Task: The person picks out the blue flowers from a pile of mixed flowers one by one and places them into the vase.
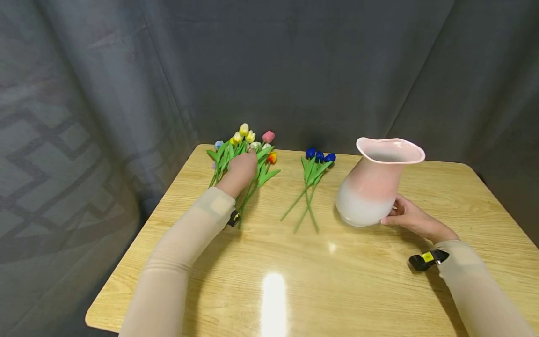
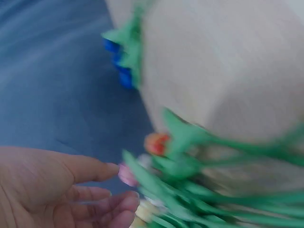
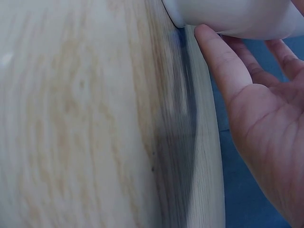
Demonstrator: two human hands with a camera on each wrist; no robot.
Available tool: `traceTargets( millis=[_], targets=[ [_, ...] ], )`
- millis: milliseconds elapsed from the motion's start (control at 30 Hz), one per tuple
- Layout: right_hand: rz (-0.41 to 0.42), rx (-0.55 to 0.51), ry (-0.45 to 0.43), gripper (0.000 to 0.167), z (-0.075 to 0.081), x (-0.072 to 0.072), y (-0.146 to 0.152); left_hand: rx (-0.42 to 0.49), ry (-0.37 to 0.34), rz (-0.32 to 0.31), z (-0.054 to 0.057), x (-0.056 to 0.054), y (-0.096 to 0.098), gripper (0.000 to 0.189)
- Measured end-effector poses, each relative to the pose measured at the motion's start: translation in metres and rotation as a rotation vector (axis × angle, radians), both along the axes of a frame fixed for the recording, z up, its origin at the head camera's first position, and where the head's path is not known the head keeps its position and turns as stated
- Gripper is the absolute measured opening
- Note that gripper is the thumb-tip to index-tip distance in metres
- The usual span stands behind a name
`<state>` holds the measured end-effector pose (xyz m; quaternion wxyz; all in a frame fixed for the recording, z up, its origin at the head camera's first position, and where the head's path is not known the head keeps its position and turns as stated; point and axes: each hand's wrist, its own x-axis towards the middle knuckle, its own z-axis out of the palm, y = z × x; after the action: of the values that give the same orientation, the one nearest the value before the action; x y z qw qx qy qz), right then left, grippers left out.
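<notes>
In the head view my left hand point(image 1: 243, 169) reaches over a bunch of artificial tulips point(image 1: 225, 157) in mixed colours at the table's far left. The left wrist view shows its fingers loosely extended, the tips right at a pink tulip point(image 2: 127, 175) and a pale yellow one point(image 2: 146, 211), with nothing gripped. A pink-and-white vase point(image 1: 368, 194) with a wavy rim stands upright at the right. My right hand point(image 1: 414, 219) touches the vase's lower right side, its thumb straight along the white base point(image 3: 237, 19) and its other fingers partly hidden behind.
Between the bunch and the vase lie several blue tulips point(image 1: 319, 157), their green stems crossing and pointing toward me. The wooden table point(image 1: 337, 290) ends at a dark grey curtain point(image 1: 294, 70) behind and at the left.
</notes>
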<state>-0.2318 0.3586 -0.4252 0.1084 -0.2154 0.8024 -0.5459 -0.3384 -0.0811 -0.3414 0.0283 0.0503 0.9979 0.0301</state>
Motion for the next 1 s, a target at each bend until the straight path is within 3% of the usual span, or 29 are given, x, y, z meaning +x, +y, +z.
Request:
traceTargets(
  millis=[67, 133, 200, 267, 300, 400, 600, 833, 1000],
  targets=[
    [0.004, -0.006, -0.003, 0.078, 0.0, 0.0, 0.0, 0.063, 0.028, -0.004, 0.032, 0.028, 0.016, 0.046],
    [0.01, -0.014, -0.008, 0.078, 0.0, 0.0, 0.0, 0.171, 0.1, -0.044, 0.043, 0.034, 0.028, 0.041],
    [0.014, -0.025, -0.012, 0.077, 0.0, 0.0, -0.001, 0.26, 0.199, -0.124, 0.028, 0.017, 0.034, 0.035],
    [0.021, -0.038, -0.013, 0.077, 0.0, -0.001, -0.002, 0.325, 0.282, -0.203, 0.028, 0.019, 0.044, 0.03],
    [0.025, -0.045, -0.012, 0.076, 0.0, -0.001, -0.002, 0.338, 0.306, -0.235, 0.018, 0.009, 0.047, 0.029],
    [0.031, -0.059, -0.007, 0.075, 0.0, -0.002, -0.004, 0.345, 0.319, -0.302, 0.008, 0.008, 0.059, 0.029],
    [0.023, -0.055, 0.001, 0.075, 0.0, -0.002, -0.006, 0.34, 0.221, -0.352, -0.024, 0.007, 0.079, 0.035],
    [0.027, -0.063, -0.003, 0.075, -0.002, -0.002, -0.005, 0.225, -0.002, -0.282, -0.058, 0.008, 0.091, 0.043],
    [0.037, -0.073, 0.0, 0.075, -0.003, -0.003, -0.004, 0.16, -0.089, -0.231, -0.069, 0.008, 0.098, 0.033]
  ],
)
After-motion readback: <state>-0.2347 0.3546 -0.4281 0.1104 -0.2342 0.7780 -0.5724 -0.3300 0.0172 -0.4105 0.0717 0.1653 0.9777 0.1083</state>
